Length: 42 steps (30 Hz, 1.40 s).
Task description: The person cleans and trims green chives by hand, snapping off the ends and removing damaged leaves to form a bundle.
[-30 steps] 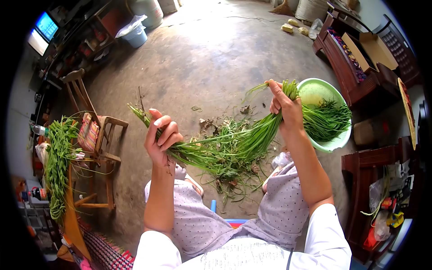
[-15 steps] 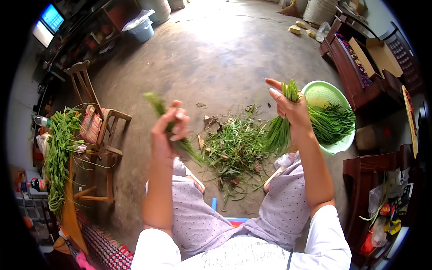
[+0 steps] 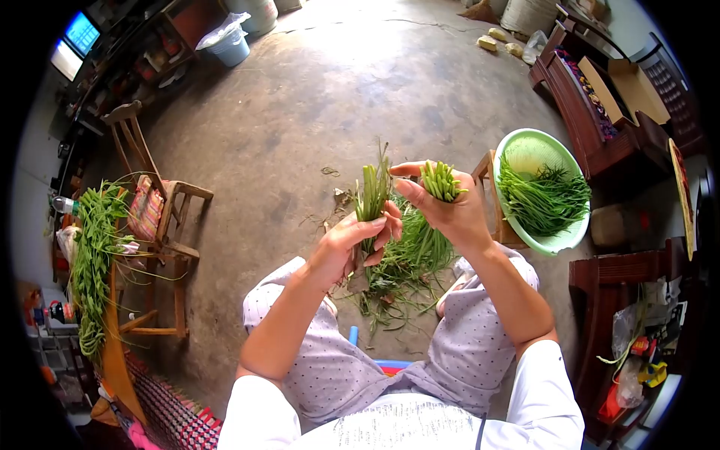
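My left hand (image 3: 343, 246) is closed around a small bunch of chives (image 3: 370, 196), held upright with thin wispy bits sticking out at the top. Beside it, my right hand (image 3: 459, 219) grips a thicker bundle of chives (image 3: 441, 182), cut-looking stem ends up, leaves hanging below. The right thumb and forefinger reach toward the left bunch; whether they pinch a stem I cannot tell. Under both hands lies a heap of green scraps and dry leaves (image 3: 397, 296) on the floor, partly hidden. A pale green colander (image 3: 517, 142) at the right holds more chives (image 3: 544, 196).
A wooden chair (image 3: 161, 199) stands at the left, near a pile of long green leafy stems (image 3: 97, 255). The colander rests on a wooden stool (image 3: 486, 169). Dark wooden furniture (image 3: 555, 97) lines the right side. A blue bucket (image 3: 229, 49) is at the far left.
My left hand has moved right and the chives in it now stand upright beside the right bundle. My right hand has come slightly left and lower, tilting its stem ends toward me.
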### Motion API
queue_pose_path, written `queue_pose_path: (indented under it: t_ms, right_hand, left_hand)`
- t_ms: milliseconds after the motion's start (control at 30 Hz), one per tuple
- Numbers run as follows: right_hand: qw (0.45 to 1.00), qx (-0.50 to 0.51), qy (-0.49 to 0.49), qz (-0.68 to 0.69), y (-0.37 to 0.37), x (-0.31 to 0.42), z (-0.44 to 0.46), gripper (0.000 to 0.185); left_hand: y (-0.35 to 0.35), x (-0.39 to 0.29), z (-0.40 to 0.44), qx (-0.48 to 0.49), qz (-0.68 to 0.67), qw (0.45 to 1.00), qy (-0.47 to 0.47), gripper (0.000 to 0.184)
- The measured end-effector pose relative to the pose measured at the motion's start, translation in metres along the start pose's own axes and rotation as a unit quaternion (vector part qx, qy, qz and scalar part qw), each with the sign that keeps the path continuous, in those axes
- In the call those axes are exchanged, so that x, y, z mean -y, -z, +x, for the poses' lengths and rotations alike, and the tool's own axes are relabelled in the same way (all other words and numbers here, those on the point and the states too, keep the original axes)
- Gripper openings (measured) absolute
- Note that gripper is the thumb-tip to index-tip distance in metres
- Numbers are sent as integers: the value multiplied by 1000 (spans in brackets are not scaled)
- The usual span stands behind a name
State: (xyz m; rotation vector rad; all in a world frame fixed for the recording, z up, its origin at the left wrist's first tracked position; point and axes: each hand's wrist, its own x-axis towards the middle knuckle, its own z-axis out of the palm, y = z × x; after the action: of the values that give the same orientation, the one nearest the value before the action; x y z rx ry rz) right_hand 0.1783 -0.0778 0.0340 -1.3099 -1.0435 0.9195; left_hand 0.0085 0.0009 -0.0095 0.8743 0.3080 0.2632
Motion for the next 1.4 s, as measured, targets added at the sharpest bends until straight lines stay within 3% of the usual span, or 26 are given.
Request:
queue_pose_path:
  t_ms: [100, 300, 467, 533, 600, 833, 933, 1067, 1133, 1200, 1267, 1333, 1400]
  right_hand:
    - [999, -21, 10, -31, 2, -7, 0, 25]
    - [998, -55, 12, -11, 5, -10, 0, 21]
    - [990, -66, -33, 119, 13, -5, 0, 17]
    - [993, -62, -25, 102, 15, -2, 0, 18]
    - [992, -115, 43, 42, 12, -4, 2, 18]
    - [999, -44, 21, -6, 7, -11, 0, 21]
    - [999, -37, 0, 29, 9, -9, 1, 20]
    - [995, -17, -30, 99, 16, -5, -1, 15]
    - [992, -10, -31, 120, 22, -8, -1, 15]
    - [978, 6, -19, 208, 29, -11, 0, 21]
    - [971, 28, -21, 235, 39, -14, 5, 19]
    - [902, 201, 98, 370, 50, -19, 12, 19]
    - [901, 175, 105, 383, 59, -19, 10, 17]
  left_hand:
    - [-6, 2, 2, -5, 61, 998, 19, 36]
    - [-11, 6, 7, -49, 20, 998, -24, 37]
    - [-6, 7, 9, -73, 43, 996, -37, 29]
    - [-5, 9, 9, -77, 62, 994, -40, 27]
    - [-6, 12, 9, -81, 147, 984, -56, 25]
    - [-7, 13, 11, -82, 197, 975, -68, 26]
    - [-6, 8, 10, -117, 115, 986, -29, 28]
    - [1, 10, 15, -189, 46, 977, -85, 30]
    - [9, 6, 17, -286, 25, 955, -72, 27]
    - [26, 6, 14, -290, 34, 954, -73, 27]
    - [42, 6, 10, -303, -49, 947, -98, 26]
    - [53, -3, 6, -322, -128, 934, -90, 23]
    - [70, -10, 1, -326, -200, 918, -101, 21]
